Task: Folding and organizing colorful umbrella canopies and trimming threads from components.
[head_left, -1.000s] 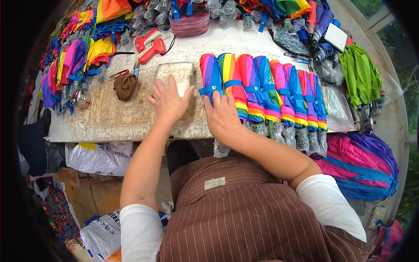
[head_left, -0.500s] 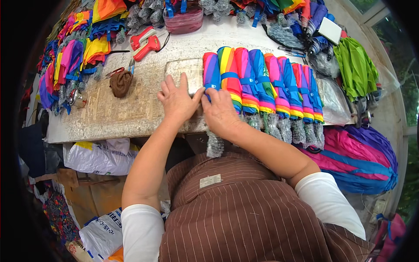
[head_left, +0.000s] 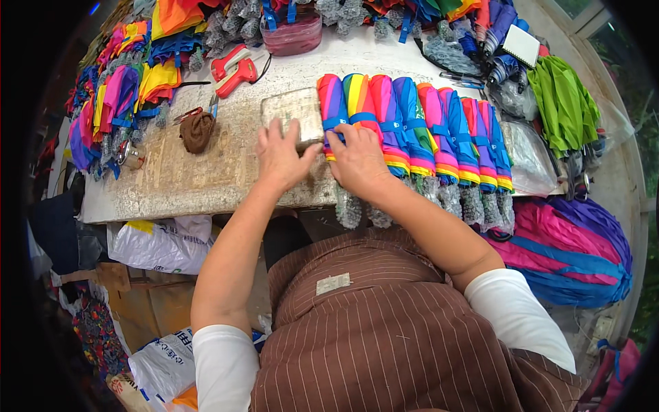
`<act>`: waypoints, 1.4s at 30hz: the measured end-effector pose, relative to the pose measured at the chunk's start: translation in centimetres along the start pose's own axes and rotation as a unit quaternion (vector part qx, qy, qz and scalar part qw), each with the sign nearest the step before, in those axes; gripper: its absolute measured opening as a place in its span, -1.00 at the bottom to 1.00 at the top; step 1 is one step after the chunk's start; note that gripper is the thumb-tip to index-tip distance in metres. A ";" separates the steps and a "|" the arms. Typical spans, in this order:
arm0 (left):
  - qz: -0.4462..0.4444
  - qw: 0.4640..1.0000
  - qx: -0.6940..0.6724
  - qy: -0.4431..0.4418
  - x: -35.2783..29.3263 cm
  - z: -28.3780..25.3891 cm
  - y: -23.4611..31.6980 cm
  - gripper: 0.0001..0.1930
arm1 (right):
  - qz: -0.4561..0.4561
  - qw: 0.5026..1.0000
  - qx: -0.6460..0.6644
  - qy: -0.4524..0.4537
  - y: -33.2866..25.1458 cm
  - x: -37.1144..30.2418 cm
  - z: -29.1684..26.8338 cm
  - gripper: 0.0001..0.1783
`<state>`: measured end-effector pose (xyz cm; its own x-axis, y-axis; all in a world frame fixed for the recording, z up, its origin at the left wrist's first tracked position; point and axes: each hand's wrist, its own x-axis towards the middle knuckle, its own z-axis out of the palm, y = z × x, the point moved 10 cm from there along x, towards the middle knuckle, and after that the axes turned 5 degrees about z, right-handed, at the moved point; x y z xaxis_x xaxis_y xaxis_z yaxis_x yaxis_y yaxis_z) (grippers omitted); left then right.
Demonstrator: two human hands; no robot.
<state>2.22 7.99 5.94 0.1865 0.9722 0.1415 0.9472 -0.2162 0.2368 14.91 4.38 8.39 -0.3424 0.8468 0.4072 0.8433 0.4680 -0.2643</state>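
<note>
A row of folded rainbow umbrellas point(head_left: 405, 103) lies side by side on the worktable, each bound with a blue strap. Bubble-wrapped handles point(head_left: 349, 209) stick out over the near edge. My right hand point(head_left: 362, 159) rests on the leftmost umbrellas, its fingers stretched out across the lower part of their canopies. To its left, my left hand point(head_left: 283, 159) has its fingers spread, with the thumb pointing at the end umbrella point(head_left: 332, 99). Just beyond that hand sits a pale, worn flat block point(head_left: 294, 110), partly covered by my fingertips. Neither hand grips anything that I can see.
Red-and-white trigger tools point(head_left: 235, 74) lie at the back left, near a brown cloth bundle point(head_left: 198, 132) and small cutters. Piles of colourful umbrellas point(head_left: 117, 96) line the left and far edges. At the right are a green umbrella point(head_left: 559, 103) and a large pink-blue bundle point(head_left: 563, 250).
My right hand has shifted slightly right along the umbrellas. The left hand has drawn a little nearer to me, and the gap between both hands has widened. The whole view has tilted slightly.
</note>
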 end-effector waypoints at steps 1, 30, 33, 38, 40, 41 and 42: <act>0.034 0.999 0.010 0.025 -0.2 0.1 1.1 -0.31 | 0.002 1.000 -0.001 0.001 0.2 -0.1 -0.2 -0.44; 0.067 0.991 0.115 0.015 4.6 2.4 -0.9 -0.42 | 0.100 0.994 0.003 -0.034 14.9 0.1 -4.1 -0.35; 0.072 0.991 0.112 0.017 4.8 2.1 -0.7 -0.41 | 0.126 0.985 -0.098 0.072 18.1 -0.2 -8.0 -0.39; 0.075 0.993 0.086 -0.006 4.8 2.1 -0.5 -0.39 | 0.212 0.968 -0.132 0.000 23.1 -2.1 -5.4 -0.35; 0.087 0.993 0.074 -0.011 5.0 2.0 -0.3 -0.37 | 0.210 0.969 -0.126 0.005 23.2 -2.3 -5.5 -0.35; 0.086 0.993 0.075 -0.006 5.7 0.9 -0.1 -0.37 | 0.218 0.967 -0.131 0.000 23.4 -2.5 -5.5 -0.35; 0.080 0.994 0.051 -0.059 6.3 0.3 0.0 -0.37 | 0.225 0.965 -0.133 -0.009 23.5 -2.6 -5.1 -0.34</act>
<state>3.45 14.12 6.53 0.3605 0.9312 0.0538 0.9233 -0.3644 0.1214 37.70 11.87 5.61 0.0791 0.9543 0.2881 0.9838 -0.0281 -0.1772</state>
